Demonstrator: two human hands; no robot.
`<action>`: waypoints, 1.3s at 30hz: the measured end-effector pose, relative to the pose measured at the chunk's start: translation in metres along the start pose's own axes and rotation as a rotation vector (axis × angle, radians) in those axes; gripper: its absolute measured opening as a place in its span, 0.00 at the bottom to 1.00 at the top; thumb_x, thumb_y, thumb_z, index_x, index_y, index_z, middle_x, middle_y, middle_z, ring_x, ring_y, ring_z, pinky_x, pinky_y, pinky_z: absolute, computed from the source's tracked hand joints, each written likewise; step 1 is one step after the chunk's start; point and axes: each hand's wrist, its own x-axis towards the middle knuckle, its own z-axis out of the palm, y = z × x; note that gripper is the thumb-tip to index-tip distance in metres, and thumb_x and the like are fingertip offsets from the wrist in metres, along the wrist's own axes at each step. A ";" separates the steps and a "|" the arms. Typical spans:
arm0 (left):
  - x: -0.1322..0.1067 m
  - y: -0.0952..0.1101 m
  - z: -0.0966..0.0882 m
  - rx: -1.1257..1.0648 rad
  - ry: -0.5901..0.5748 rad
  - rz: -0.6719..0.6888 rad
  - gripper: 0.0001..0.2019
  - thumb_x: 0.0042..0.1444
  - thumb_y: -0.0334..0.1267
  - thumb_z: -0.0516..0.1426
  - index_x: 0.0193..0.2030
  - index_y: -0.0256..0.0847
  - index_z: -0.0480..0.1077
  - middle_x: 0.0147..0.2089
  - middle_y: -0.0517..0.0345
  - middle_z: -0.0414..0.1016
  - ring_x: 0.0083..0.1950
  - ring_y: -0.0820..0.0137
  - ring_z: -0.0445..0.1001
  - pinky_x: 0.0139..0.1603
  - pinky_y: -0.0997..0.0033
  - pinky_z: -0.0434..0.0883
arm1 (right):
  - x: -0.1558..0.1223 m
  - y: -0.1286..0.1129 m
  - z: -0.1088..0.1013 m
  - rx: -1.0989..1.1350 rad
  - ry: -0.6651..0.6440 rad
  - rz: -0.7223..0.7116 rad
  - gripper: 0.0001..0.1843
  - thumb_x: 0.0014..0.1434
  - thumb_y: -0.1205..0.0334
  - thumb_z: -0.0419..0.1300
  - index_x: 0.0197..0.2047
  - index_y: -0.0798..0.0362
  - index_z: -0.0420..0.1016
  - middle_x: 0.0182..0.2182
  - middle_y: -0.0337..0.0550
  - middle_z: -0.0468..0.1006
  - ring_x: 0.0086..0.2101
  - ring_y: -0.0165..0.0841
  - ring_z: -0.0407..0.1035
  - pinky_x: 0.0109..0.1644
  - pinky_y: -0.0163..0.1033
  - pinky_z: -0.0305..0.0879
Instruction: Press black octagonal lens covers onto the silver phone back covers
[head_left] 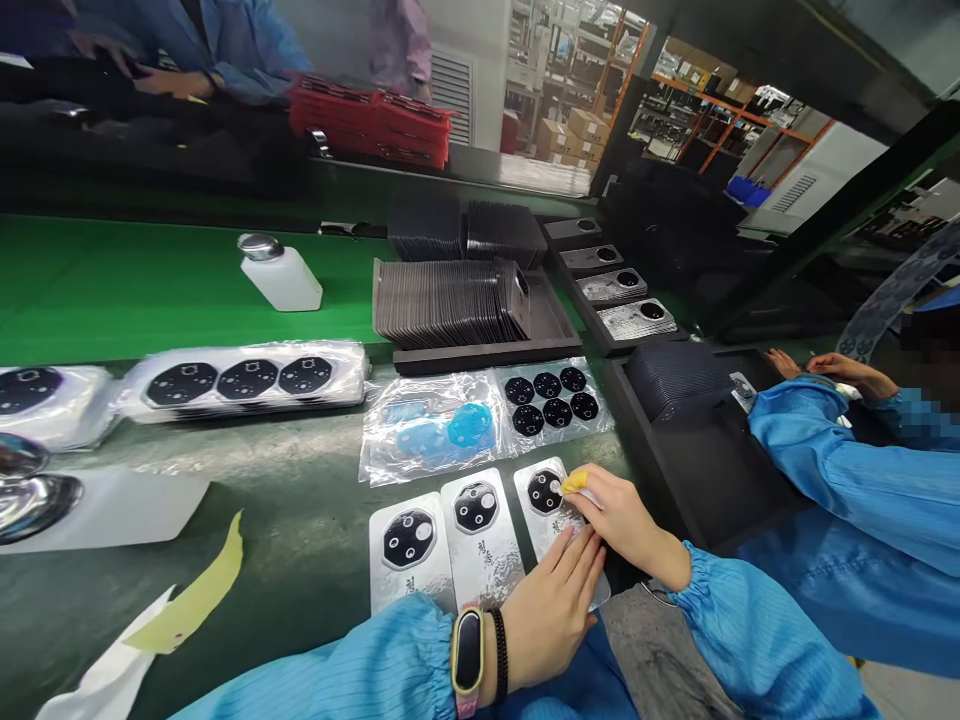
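Observation:
Three silver phone back covers lie side by side on the green bench: a left cover [386, 575], a middle cover [495, 560] and a right cover [534, 515]. Each carries a black eight-sided camera plate with round openings. My left hand [551, 610] rests flat on the lower part of the right cover, fingers stretched out. At that cover's camera plate [543, 491], my right hand [615, 510] has thumb and forefinger pinched together, a yellow finger cot [574, 482] on one finger. Whatever sits between those fingertips is too small to make out.
Behind the covers lie a sheet of black round stickers [553, 400] and a clear film with blue pieces [427, 430]. A rack of dark panels [450, 305], a white pump bottle [281, 275] and bagged camera plates [247, 380] stand farther back. A co-worker's blue sleeve [847, 480] is at right.

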 end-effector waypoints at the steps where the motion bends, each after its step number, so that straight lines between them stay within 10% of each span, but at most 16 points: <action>1: 0.000 0.000 0.000 -0.007 0.011 0.000 0.22 0.66 0.42 0.43 0.55 0.27 0.67 0.55 0.44 0.75 0.60 0.60 0.67 0.64 0.57 0.51 | -0.003 -0.001 0.001 -0.004 -0.007 0.003 0.11 0.67 0.67 0.49 0.34 0.52 0.68 0.30 0.40 0.74 0.31 0.30 0.71 0.35 0.34 0.72; 18: 0.006 0.002 -0.001 -0.057 0.108 -0.040 0.23 0.67 0.36 0.37 0.48 0.27 0.71 0.42 0.46 0.79 0.51 0.62 0.74 0.65 0.56 0.49 | -0.006 -0.008 0.013 -0.399 -0.249 -0.150 0.13 0.58 0.80 0.49 0.30 0.54 0.65 0.28 0.43 0.69 0.30 0.34 0.64 0.33 0.38 0.68; 39: 0.004 0.000 0.006 -0.056 0.089 -0.036 0.21 0.66 0.39 0.41 0.48 0.29 0.71 0.45 0.46 0.79 0.52 0.61 0.73 0.66 0.57 0.48 | -0.002 -0.005 0.008 -0.432 -0.104 -0.428 0.20 0.65 0.78 0.44 0.26 0.56 0.69 0.24 0.43 0.71 0.26 0.32 0.62 0.28 0.36 0.62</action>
